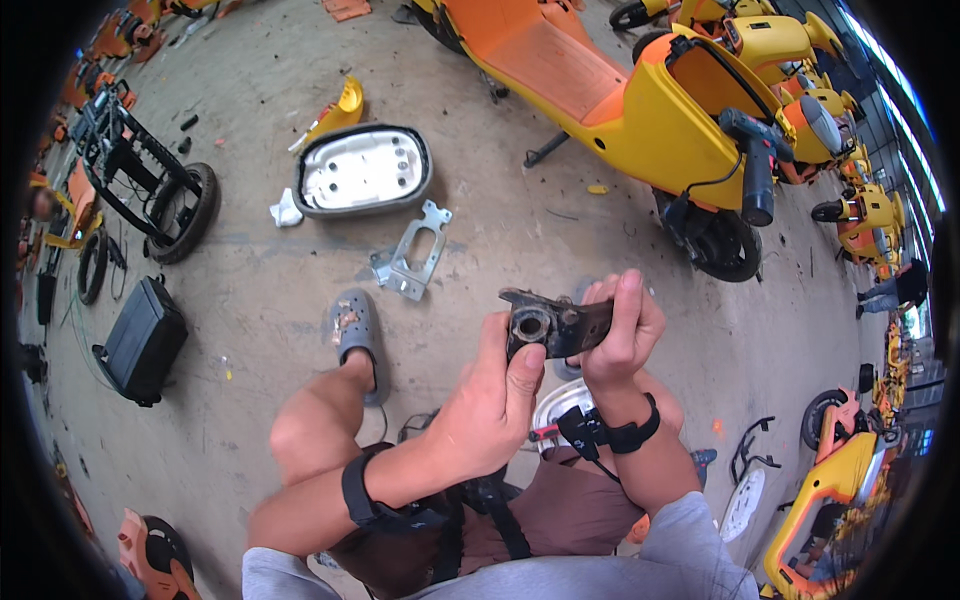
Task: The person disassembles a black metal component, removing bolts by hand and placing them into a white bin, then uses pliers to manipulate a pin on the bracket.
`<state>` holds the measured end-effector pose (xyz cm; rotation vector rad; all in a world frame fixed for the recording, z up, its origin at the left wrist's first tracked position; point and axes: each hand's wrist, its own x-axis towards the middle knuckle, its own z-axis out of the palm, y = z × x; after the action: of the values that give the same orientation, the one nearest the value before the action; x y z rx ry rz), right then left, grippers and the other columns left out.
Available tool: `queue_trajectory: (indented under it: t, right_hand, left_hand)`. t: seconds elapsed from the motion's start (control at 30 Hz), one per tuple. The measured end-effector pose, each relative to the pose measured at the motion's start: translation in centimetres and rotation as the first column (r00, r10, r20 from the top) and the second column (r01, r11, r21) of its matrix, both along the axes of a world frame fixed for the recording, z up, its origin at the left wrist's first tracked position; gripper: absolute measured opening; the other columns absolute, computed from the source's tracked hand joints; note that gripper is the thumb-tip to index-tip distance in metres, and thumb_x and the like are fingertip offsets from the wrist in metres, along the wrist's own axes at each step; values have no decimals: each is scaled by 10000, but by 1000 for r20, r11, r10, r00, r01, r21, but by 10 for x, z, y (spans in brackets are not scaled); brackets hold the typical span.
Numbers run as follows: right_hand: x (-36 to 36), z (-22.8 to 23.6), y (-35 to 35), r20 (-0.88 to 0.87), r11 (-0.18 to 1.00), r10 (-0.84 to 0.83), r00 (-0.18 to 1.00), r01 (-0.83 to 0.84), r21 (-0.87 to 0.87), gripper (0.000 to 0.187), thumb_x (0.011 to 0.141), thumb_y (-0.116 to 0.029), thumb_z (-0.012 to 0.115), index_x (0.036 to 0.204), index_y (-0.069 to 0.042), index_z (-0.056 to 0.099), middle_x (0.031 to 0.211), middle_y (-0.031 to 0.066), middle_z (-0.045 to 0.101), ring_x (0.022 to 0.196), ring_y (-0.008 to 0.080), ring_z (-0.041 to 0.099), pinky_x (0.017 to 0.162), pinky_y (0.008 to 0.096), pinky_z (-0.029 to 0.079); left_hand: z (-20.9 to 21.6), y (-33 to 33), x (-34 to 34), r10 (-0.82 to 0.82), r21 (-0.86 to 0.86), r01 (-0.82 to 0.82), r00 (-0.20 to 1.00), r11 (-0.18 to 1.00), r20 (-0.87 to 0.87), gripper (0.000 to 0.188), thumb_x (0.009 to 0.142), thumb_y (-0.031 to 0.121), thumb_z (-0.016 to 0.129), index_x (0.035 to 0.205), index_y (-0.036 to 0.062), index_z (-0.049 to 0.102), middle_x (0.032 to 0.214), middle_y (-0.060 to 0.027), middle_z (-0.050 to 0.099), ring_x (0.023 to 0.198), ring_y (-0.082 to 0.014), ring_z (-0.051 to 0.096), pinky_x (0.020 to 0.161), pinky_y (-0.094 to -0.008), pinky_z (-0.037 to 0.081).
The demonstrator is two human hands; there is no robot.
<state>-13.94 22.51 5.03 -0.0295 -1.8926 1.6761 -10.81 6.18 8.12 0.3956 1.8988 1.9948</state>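
Between my two hands is a dark, greasy metal bracket [567,326] with a round bushed hole facing me, held up above my lap. My left hand [495,400] grips its left end, thumb below the hole and fingers behind. The right hand [627,325] is closed around the other end, which its fingers partly hide. On the floor beyond lie a silver metal plate [428,245] with a long cut-out and a grey-rimmed seat [365,170], its white underside up.
A yellow and orange scooter [650,120] stands ahead on the right, a cordless drill [760,165] resting on it. At left are a black box [145,340] and a bare frame with a wheel [180,210]. A white round part [560,402] lies between my legs.
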Motion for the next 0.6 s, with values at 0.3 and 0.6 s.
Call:
queue_trajectory:
  t: [0.3,0.6]
  right_hand:
    - [-10,0,-5,40,990,31,999,-25,-136,440,1041,-233,433,657,-32,509,611,9,499,550,79,418,518,255,333]
    - [-10,6,10,28,952,217,976,-218,216,238,934,-150,586,752,0,610,685,60,581,575,130,513,554,255,412]
  left_hand:
    - [0,-6,-14,-77,201,29,969,979,235,326,1048,297,409,1230,37,338,909,-113,564,545,-113,548,447,-244,456]
    - [-2,-10,-7,-43,221,-38,935,974,351,309,1027,303,484,1163,44,388,865,-72,515,528,-111,524,421,-254,460]
